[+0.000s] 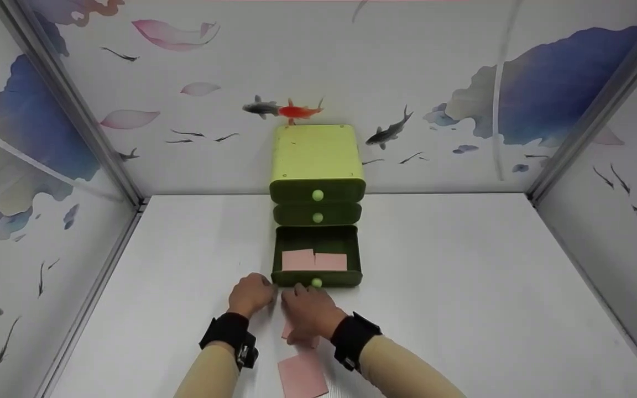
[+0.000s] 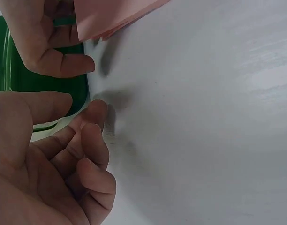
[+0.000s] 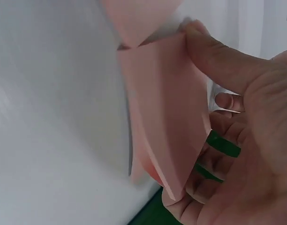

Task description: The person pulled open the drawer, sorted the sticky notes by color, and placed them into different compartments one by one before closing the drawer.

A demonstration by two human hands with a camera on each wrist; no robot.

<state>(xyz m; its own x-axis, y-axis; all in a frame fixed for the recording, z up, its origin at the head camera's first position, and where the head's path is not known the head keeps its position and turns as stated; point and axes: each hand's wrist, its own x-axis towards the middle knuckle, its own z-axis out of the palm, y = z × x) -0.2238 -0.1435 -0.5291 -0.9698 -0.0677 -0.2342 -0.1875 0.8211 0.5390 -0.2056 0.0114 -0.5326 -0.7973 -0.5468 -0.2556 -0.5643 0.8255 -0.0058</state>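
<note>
Between the thumb and fingers of my right hand [image 1: 312,312] is a thin stack of pink paper notes [image 3: 167,108], bowed slightly in the right wrist view. It is held just in front of a green drawer [image 1: 340,279], the pulled-out bottom one. Two pink paper pieces [image 1: 298,260] stand side by side inside that drawer. My left hand [image 1: 252,294] is beside the drawer's front left corner. Its fingers are loosely bent and hold nothing in the left wrist view [image 2: 64,154]. Nearer to me, another pink note [image 1: 303,376] lies on the white table.
The drawer belongs to a small cabinet with a yellow-green top [image 1: 318,152], standing against the back wall. Its middle drawer [image 1: 296,214] sticks out a little and the top drawer [image 1: 291,190] is closed. Painted panels with metal corner posts [image 1: 83,105] enclose the white table [image 1: 462,276].
</note>
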